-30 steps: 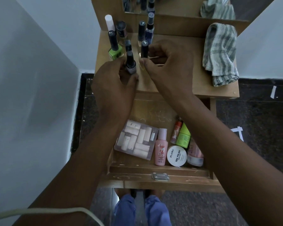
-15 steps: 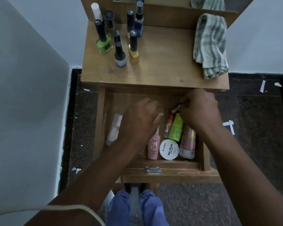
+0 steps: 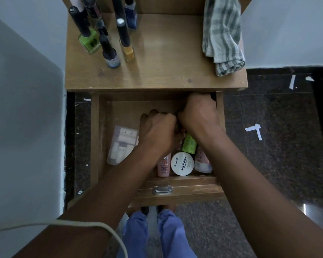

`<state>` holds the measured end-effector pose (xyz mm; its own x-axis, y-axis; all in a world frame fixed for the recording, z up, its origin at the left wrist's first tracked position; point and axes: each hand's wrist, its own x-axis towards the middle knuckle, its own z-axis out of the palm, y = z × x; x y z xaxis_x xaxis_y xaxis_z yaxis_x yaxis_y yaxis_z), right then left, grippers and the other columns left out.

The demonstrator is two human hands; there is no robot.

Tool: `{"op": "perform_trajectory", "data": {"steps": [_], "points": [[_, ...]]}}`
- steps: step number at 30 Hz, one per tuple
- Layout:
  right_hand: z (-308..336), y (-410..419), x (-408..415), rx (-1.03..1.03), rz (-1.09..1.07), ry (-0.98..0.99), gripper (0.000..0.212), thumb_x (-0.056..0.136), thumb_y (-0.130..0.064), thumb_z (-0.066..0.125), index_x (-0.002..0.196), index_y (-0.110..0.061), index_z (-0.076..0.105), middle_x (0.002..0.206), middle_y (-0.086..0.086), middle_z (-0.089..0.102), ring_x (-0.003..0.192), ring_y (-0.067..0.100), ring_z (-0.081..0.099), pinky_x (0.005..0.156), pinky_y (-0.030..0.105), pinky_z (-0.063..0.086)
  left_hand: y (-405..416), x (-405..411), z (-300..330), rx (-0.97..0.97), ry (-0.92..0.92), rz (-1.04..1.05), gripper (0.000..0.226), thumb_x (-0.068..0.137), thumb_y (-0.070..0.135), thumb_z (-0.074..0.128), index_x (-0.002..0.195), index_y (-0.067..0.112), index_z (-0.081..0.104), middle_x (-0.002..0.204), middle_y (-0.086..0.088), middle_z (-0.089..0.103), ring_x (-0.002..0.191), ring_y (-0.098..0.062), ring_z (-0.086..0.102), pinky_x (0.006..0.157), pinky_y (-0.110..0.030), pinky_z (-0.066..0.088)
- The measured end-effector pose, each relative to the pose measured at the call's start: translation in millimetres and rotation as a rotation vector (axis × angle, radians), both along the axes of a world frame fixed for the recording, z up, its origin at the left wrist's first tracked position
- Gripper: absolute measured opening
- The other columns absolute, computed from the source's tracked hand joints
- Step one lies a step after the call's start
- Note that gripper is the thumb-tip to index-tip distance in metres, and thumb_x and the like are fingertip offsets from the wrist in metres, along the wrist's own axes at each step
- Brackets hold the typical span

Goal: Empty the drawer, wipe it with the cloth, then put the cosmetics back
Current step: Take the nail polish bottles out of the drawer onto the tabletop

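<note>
The wooden drawer point(image 3: 95, 136) stands pulled out under the tabletop point(image 3: 166, 58). Both hands reach down into it. My left hand point(image 3: 157, 131) is curled near the drawer's middle, and my right hand point(image 3: 198, 112) is curled at the back right, partly under the tabletop. Their fingers point down, so what they grip is hidden. In the drawer lie a clear pack of pale pieces point(image 3: 121, 144), a pink bottle point(image 3: 164, 167), a white nail polish jar point(image 3: 182, 163), a green tube point(image 3: 189, 144) and a pink tub point(image 3: 202, 161). The striped cloth point(image 3: 222, 34) lies on the tabletop's right.
Several nail polish bottles stand at the tabletop's back left, among them a green one point(image 3: 89, 40) and a yellow one point(image 3: 128, 51). A pale wall point(image 3: 26, 108) runs along the left. Dark floor point(image 3: 278, 146) with paper scraps lies to the right. A cable point(image 3: 101, 226) crosses my left forearm.
Both hands left the bottles on the tabletop and dropped into the drawer. They have since moved further back in it, and the camera has come closer.
</note>
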<state>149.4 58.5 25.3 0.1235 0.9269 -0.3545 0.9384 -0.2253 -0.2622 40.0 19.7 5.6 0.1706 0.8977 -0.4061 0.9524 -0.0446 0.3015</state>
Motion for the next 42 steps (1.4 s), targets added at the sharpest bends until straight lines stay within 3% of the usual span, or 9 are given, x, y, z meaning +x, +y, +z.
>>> {"op": "perform_trajectory", "data": {"steps": [3, 9, 14, 16, 19, 22, 26, 31, 42], "points": [[-2, 0, 0, -0.002, -0.044, 0.043, 0.02, 0.085, -0.013, 0.066, 0.101, -0.003, 0.073, 0.102, 0.021, 0.072, 0.099, 0.044, 0.07, 0.076, 0.04, 0.057, 1, 2, 3, -0.064, -0.002, 0.029, 0.037, 0.085, 0.047, 0.069, 0.07, 0.027, 0.041, 0.102, -0.007, 0.072, 0.114, -0.034, 0.055, 0.1, -0.045, 0.039], [-9, -4, 2, -0.015, -0.097, 0.106, 0.018, 0.084, -0.01, 0.068, 0.1, -0.004, 0.072, 0.1, 0.021, 0.072, 0.097, 0.043, 0.069, 0.072, 0.034, 0.053, -11, 6, -3, -0.045, 0.06, 0.012, 0.023, 0.081, 0.049, 0.068, 0.088, 0.028, 0.062, 0.107, -0.004, 0.067, 0.113, -0.034, 0.051, 0.094, -0.046, 0.038], [-9, -9, 4, 0.024, -0.169, 0.24, 0.024, 0.079, -0.008, 0.069, 0.103, -0.007, 0.076, 0.101, 0.018, 0.075, 0.097, 0.039, 0.07, 0.081, 0.04, 0.061, -23, 11, -14, 0.093, 0.1, 0.079, 0.036, 0.078, 0.058, 0.064, 0.08, 0.023, 0.072, 0.096, -0.002, 0.067, 0.102, -0.031, 0.053, 0.086, -0.043, 0.037], [-8, -11, 5, 0.044, -0.222, 0.283, 0.029, 0.079, -0.007, 0.068, 0.106, -0.011, 0.076, 0.104, 0.015, 0.075, 0.101, 0.037, 0.069, 0.08, 0.034, 0.058, -27, 9, -18, 0.148, 0.075, 0.09, 0.034, 0.077, 0.054, 0.061, 0.072, 0.022, 0.071, 0.087, -0.002, 0.067, 0.095, -0.03, 0.055, 0.082, -0.041, 0.037], [-7, -17, 8, 0.061, -0.299, 0.323, 0.039, 0.08, -0.009, 0.068, 0.118, -0.015, 0.073, 0.108, 0.009, 0.073, 0.104, 0.029, 0.067, 0.071, 0.021, 0.043, -30, 1, -19, 0.203, -0.003, 0.113, 0.032, 0.074, 0.053, 0.062, 0.067, 0.022, 0.067, 0.072, -0.001, 0.066, 0.082, -0.028, 0.059, 0.075, -0.037, 0.036], [-5, -23, 10, 0.09, -0.346, 0.349, 0.04, 0.079, -0.012, 0.073, 0.119, -0.018, 0.07, 0.101, 0.002, 0.068, 0.098, 0.024, 0.065, 0.063, 0.018, 0.04, -34, -12, -13, 0.224, -0.208, 0.201, 0.026, 0.075, 0.047, 0.07, 0.074, 0.021, 0.068, 0.067, -0.001, 0.064, 0.071, -0.024, 0.06, 0.067, -0.036, 0.049], [0, -32, 9, 0.111, -0.425, 0.399, 0.05, 0.078, -0.017, 0.082, 0.121, -0.025, 0.058, 0.104, -0.001, 0.069, 0.094, 0.021, 0.068, 0.073, 0.028, 0.055, -41, -33, 3, 0.255, -0.375, 0.265, 0.017, 0.081, 0.038, 0.079, 0.091, 0.029, 0.069, 0.083, 0.007, 0.067, 0.078, -0.01, 0.06, 0.066, -0.035, 0.053], [19, -42, 2, 0.109, -0.379, 0.512, 0.039, 0.076, -0.023, 0.089, 0.106, -0.028, 0.064, 0.081, -0.007, 0.073, 0.078, 0.009, 0.073, 0.076, 0.04, 0.064, -44, -57, 28, 0.308, -0.583, 0.342, 0.023, 0.082, 0.03, 0.084, 0.101, 0.03, 0.072, 0.091, 0.022, 0.069, 0.087, 0.004, 0.067, 0.073, -0.022, 0.057], [72, -23, -47, 0.436, -0.127, 0.705, 0.035, 0.081, -0.021, 0.086, 0.113, -0.02, 0.071, 0.094, -0.01, 0.075, 0.08, 0.0, 0.072, 0.074, 0.024, 0.063, -23, -101, 72, 0.651, -0.838, 0.551, 0.021, 0.087, 0.01, 0.084, 0.106, 0.004, 0.076, 0.1, -0.003, 0.078, 0.095, -0.016, 0.077, 0.085, -0.038, 0.063]]}}
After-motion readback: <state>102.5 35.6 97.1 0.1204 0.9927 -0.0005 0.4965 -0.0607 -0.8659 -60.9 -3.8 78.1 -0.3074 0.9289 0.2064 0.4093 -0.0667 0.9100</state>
